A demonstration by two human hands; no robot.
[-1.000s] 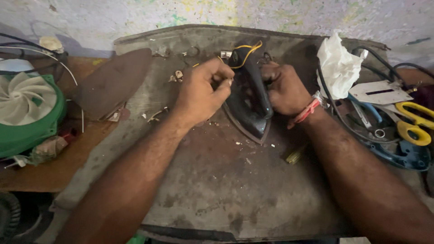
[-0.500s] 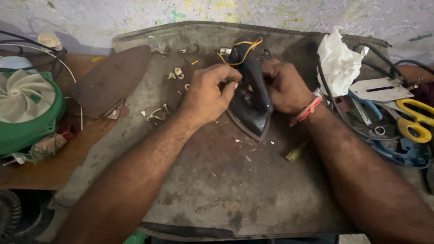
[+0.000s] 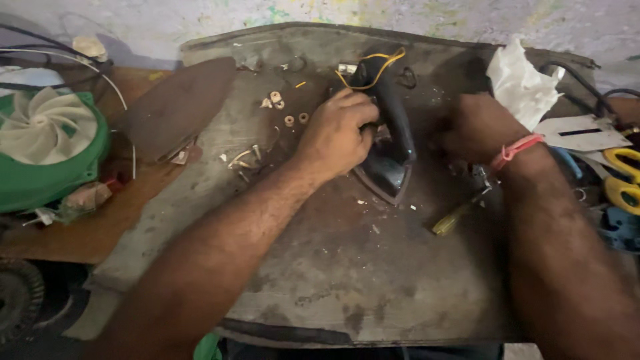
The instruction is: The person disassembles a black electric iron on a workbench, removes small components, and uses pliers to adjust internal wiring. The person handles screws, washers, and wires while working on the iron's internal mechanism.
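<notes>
Two bare hands work at a dark electric clothes iron (image 3: 389, 150) that lies near the far middle of a stained grey work mat (image 3: 347, 280), its pointed nose toward the viewer and its handle running away toward the wall. Left hand (image 3: 338, 133): fingers curled narrow against the left flank of the iron's body, pressing on it just beside the handle; whether anything small is pinched between the fingertips cannot be told. Right hand (image 3: 475, 127): held just to the right of the iron, apart from it, back of the hand toward the camera, fingers folded under and hidden, so their spread and any contents cannot be told; a pink thread band (image 3: 515, 151) circles that wrist. Yellow wire (image 3: 373, 72) loops over the rear of the handle. Small pale washers and screws (image 3: 283, 110) lie scattered on the mat left of the left hand. A yellow-handled screwdriver (image 3: 455, 217) rests on the mat near the right forearm. A detached brown soleplate (image 3: 175, 107) lies at the mat's left edge, a green housing with a white fan wheel (image 3: 41, 143) farther left. At right lie crumpled white paper (image 3: 520, 83) and yellow-handled scissors (image 3: 623, 177).
</notes>
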